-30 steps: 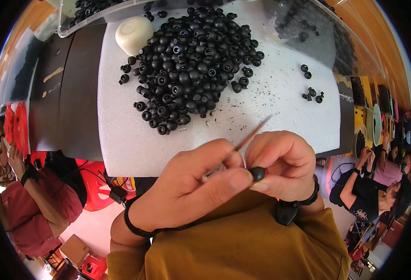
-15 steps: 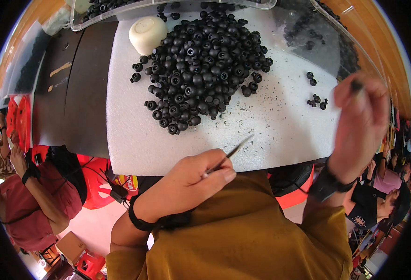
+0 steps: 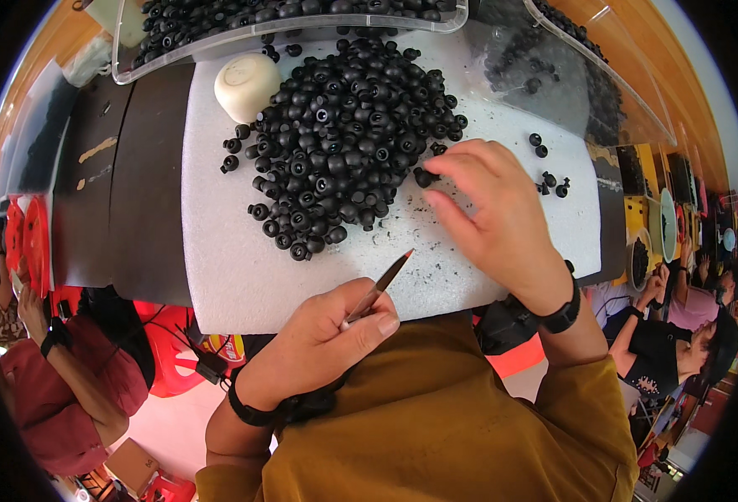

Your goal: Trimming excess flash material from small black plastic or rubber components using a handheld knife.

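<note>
Right hand (image 3: 498,213) at black parts (image 3: 335,146); clear tub (image 3: 369,24) holds more.

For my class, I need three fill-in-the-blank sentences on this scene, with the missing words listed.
1. The pointed tool is in the person's ____ hand.
2. The small parts heaped near the right hand are coloured ____.
3. The sheet beneath them is ____.

Missing words: left; black; white.

Wide head cam, downward, nr
</note>
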### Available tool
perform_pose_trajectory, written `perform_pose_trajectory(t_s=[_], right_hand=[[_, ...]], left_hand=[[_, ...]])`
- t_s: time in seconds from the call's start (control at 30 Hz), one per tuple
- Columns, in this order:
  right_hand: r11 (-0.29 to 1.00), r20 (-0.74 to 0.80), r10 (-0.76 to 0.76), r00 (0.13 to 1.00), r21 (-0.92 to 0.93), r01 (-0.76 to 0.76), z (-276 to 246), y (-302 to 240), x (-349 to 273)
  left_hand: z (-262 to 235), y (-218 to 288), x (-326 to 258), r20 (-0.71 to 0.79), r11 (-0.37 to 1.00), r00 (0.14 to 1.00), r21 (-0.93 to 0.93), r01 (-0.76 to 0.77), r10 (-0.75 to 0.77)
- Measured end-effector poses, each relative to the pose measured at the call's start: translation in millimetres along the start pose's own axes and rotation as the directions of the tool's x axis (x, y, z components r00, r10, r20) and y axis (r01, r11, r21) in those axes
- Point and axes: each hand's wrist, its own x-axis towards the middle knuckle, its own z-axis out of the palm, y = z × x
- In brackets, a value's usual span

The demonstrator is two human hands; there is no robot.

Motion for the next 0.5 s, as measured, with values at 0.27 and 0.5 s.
perform_pose_trajectory(t_s=[0.27, 0.5], right_hand=[[1.000, 0.102, 0.016, 0.995, 0.004, -0.016, 5.7, -3.7, 8.9], [0.481, 0.409, 0.266, 0.873, 0.729, -0.487, -14.0, -43.4, -20.4]], left_hand=[[0.4, 0.7, -3.2, -0.024, 0.998, 1.000, -0.062, 0.000, -0.002], [0.2, 7.0, -4.8, -0.233, 0.973, 0.966, -0.171, -0.152, 0.110]])
